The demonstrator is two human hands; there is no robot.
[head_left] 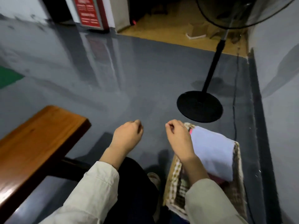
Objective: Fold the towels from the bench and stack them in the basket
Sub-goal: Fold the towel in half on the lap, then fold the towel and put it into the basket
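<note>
Head view, inspection of the working area. You are holding your left hand [127, 135] in the air over the grey floor [113, 70], just off the far corner of the table [32, 143]. Its fingers are curling loosely inward and are grasping nothing. You are holding your right hand [178, 138] level with it and a little apart from it. Its fingers are likewise curling loosely and are grasping nothing. Neither hand is touching the table.

A pale blue towel [213, 152] is lying folded on top of the contents of the basket [174, 175]. One corner of it is sitting just beside your right hand, and your right forearm is crossing over the near rim of the basket. A dark red cloth [215, 178] is showing beneath the towel's near edge. The woven basket is standing on the floor at your right side, apart from the table, with your legs between the two.

Cream sleeves [97, 183] are covering both forearms short of the wrists. A shoe [153, 177] is resting on the floor just beside the basket.

Beyond the basket, a black pedestal fan [199, 106] is standing on its round base, and a cable [234, 110] is running along the floor beside the wall. Farther off, a red sign [89, 12] is standing on the floor and a small carton [196, 32] is lying on the tan flooring.
</note>
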